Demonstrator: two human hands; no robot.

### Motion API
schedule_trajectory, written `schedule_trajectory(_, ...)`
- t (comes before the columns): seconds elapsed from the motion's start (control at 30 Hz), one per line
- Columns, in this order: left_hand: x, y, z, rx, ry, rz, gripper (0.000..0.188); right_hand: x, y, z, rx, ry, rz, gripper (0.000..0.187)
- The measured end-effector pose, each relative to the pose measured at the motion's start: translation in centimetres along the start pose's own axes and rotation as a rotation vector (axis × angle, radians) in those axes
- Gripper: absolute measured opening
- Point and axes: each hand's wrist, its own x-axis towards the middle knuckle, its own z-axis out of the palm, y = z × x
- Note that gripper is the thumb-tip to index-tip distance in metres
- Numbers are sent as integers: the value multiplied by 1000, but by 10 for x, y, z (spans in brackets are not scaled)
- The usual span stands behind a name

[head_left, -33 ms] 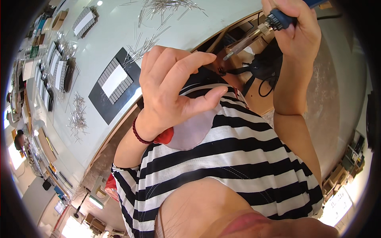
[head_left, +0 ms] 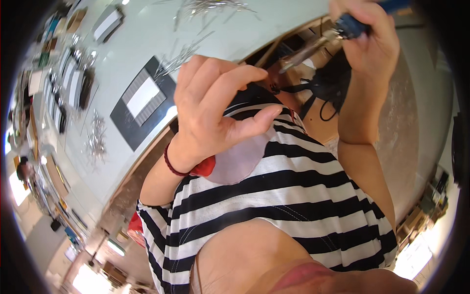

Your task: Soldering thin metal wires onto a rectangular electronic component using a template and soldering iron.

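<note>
My left hand [head_left: 203, 110] is raised in front of my striped shirt, near the table edge. Its thumb and index finger are spread, and nothing shows between them. At the upper right, my right hand [head_left: 374, 51] is wrapped round the blue handle of a soldering iron [head_left: 313, 50], whose metal shaft slants down toward the left hand. The iron's tip stays apart from the left fingers. Beyond my left wrist, a dark mat [head_left: 131, 134] on the table bears a grey ribbed block [head_left: 143, 98] with a white middle. Thin metal wires [head_left: 183, 56] lie by the mat's far corner.
The pale table [head_left: 105, 179] runs along the left, its edge slanting past my left arm. More wires [head_left: 95, 139] and several ribbed blocks [head_left: 74, 85] lie farther left, with another wire heap [head_left: 210, 6] at the top. Beneath the edge is a black stool-like object [head_left: 325, 83].
My right hand has shifted slightly to the right with the soldering iron and looks blurred. My left hand keeps its pose, while the table scene has moved a little in view.
</note>
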Motion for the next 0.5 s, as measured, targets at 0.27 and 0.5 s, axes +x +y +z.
schedule_trajectory(0.27,-77,-34,-71,457,6,-174,24,-2,5,-17,357,66,368,25)
schedule_trajectory(0.5,-107,-53,-93,583,-1,-323,29,-12,21,92,573,-18,511,13)
